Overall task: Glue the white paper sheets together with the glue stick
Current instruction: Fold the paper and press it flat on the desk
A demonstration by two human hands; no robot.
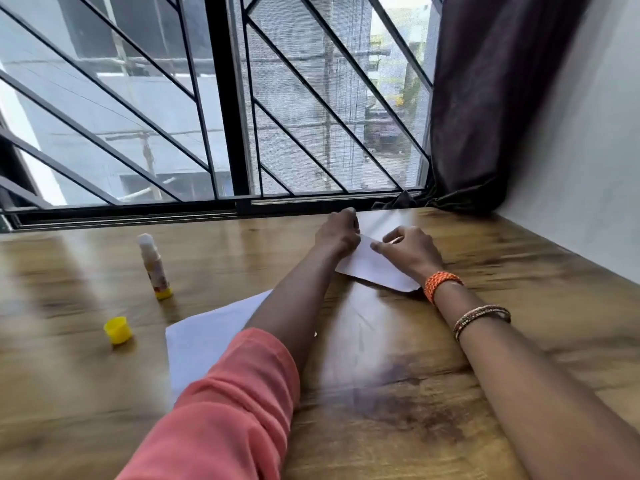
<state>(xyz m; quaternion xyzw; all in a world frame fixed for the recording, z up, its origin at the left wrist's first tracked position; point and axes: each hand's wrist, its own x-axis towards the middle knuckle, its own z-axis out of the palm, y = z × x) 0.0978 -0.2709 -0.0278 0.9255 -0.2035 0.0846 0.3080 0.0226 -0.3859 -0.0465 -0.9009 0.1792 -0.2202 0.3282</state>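
In the head view, a white paper sheet [372,268] was seen lying far out on the wooden table [519,306], near the window. It was pinched at its far edge by the left hand [341,230] and pressed down by the curled fingers of the right hand [410,251], both touching it. A second white sheet [204,337] lay nearer, partly covered by the left forearm. The uncapped glue stick [154,266] stood upright well to the left, apart from both hands, with its yellow cap [118,330] just beside the nearer sheet
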